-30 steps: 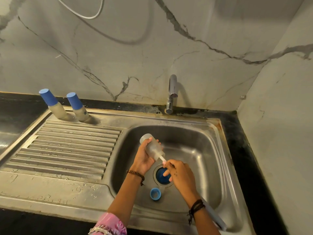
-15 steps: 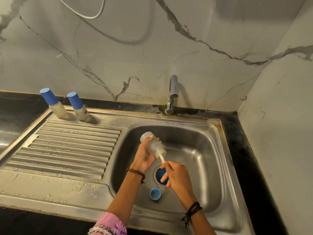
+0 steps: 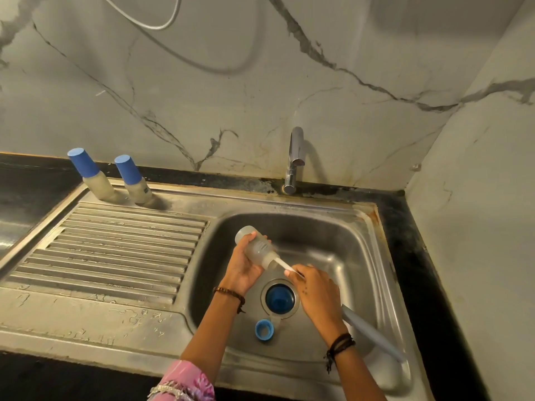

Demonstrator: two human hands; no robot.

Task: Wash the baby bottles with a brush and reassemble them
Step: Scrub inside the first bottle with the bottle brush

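- Head view: left hand (image 3: pixel 241 267) holds a translucent baby bottle (image 3: pixel 256 246) over the sink basin (image 3: pixel 341 244), fingers curled round its body, bottle tilted with its base up-left and its mouth down-right.
- Right hand (image 3: pixel 315 290) grips the brush (image 3: pixel 373 334), fingers closed on the thin white stem (image 3: pixel 285 264) just outside the bottle mouth; stem goes into the bottle, brush head hidden inside.
- Grey-blue brush handle sticks out behind the right wrist, toward the basin's near right corner.
- Blue cap (image 3: pixel 279 298) sits in the drain at the basin floor, between and below the two hands.
- Blue screw ring (image 3: pixel 263 329) lies on the basin floor near the drain, on its near side, open side up.
- Two capped bottles at the back left of the drainboard (image 3: pixel 115 250): left one (image 3: pixel 91 175) and right one (image 3: pixel 133 180), both upright with blue caps, just beside each other, well apart from the hands.
- Chrome tap (image 3: pixel 293 160) stands behind the basin, no water visible from it.
- Dark surface (image 3: pixel 414 241) borders the sink; marble-look wall (image 3: pixel 231 82) behind.
- Beaded bracelet on left wrist, dark bands on right wrist, pink sleeve (image 3: pixel 185 383) at bottom edge.
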